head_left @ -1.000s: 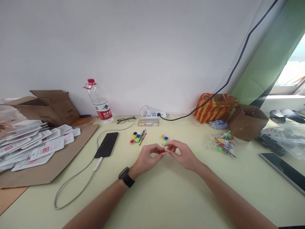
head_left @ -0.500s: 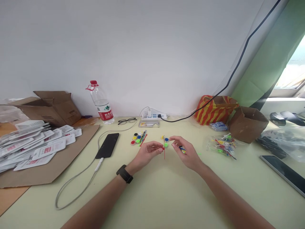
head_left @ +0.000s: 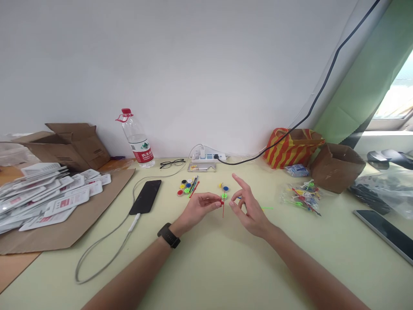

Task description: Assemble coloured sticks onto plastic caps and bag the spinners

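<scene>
My left hand point(head_left: 204, 206) pinches a thin red plastic stick point(head_left: 223, 210) between thumb and fingertips; the stick stands roughly upright. A small red part shows at the fingertips. Just right of it, my right hand point(head_left: 252, 212) is open, index finger stretched out, thumb apart and the other fingers bent. Behind the stick lie a blue disc point(head_left: 226, 189), a green disc point(head_left: 224, 196) and a small yellow piece point(head_left: 220, 185). Partly hidden by my right hand are small coloured pieces and a green stick point(head_left: 268, 208) on the table.
Several coloured discs point(head_left: 180, 193) and sticks point(head_left: 194, 184) lie left of centre. A phone point(head_left: 147, 197) with its cable is at the left, near a water bottle point(head_left: 142, 146). To the right are a bag of coloured parts point(head_left: 303, 197), a brown paper bag point(head_left: 337, 168) and a tablet-like device point(head_left: 385, 234).
My right hand has shifted slightly down, and its index finger has straightened upward. My left hand keeps its pinch on the red stick, nearly still.
</scene>
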A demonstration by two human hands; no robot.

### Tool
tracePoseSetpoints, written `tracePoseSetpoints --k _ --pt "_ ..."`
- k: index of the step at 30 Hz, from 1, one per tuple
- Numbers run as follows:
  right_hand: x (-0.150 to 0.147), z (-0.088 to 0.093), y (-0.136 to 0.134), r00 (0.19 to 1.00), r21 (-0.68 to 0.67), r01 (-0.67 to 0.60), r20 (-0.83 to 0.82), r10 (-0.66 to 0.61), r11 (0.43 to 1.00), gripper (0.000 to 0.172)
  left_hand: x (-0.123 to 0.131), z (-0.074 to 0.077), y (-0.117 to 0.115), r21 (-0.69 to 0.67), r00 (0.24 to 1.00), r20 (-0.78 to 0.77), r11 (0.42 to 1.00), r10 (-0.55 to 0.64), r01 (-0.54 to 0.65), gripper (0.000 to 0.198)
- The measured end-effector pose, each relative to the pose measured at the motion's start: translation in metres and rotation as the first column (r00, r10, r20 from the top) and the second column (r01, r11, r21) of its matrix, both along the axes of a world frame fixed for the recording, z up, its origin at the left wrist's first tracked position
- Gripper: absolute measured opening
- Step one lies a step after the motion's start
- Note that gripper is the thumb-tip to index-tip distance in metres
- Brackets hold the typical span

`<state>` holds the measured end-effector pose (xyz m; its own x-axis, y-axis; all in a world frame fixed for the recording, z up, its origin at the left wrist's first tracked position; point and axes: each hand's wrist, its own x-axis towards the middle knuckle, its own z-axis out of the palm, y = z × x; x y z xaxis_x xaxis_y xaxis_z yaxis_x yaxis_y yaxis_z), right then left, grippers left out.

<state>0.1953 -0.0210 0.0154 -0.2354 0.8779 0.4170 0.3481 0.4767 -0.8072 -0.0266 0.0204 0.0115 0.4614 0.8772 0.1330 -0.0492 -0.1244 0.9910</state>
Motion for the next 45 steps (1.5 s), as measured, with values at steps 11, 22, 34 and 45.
tracePoseSetpoints --k 11,22,34,45 --pt "0.003 0.003 0.013 0.97 -0.126 -0.055 -0.241 0.023 0.99 0.028 0.001 0.003 -0.001 -0.021 0.998 0.022 0.999 0.05 -0.05 0.029" --pt "-0.006 -0.004 0.01 0.972 -0.136 -0.138 -0.207 0.108 0.981 0.028 0.005 0.003 -0.006 -0.061 0.999 0.05 0.998 -0.014 0.017 0.029" --pt "-0.008 -0.003 0.01 0.973 -0.142 -0.148 -0.196 0.119 0.979 0.026 0.006 -0.001 -0.006 -0.065 0.998 0.044 0.997 -0.035 0.037 0.031" --pt "0.0 0.002 0.003 0.997 0.116 0.07 -0.047 -0.065 0.991 0.044 0.003 -0.005 -0.002 -0.136 0.995 0.093 0.991 0.025 -0.012 0.03"
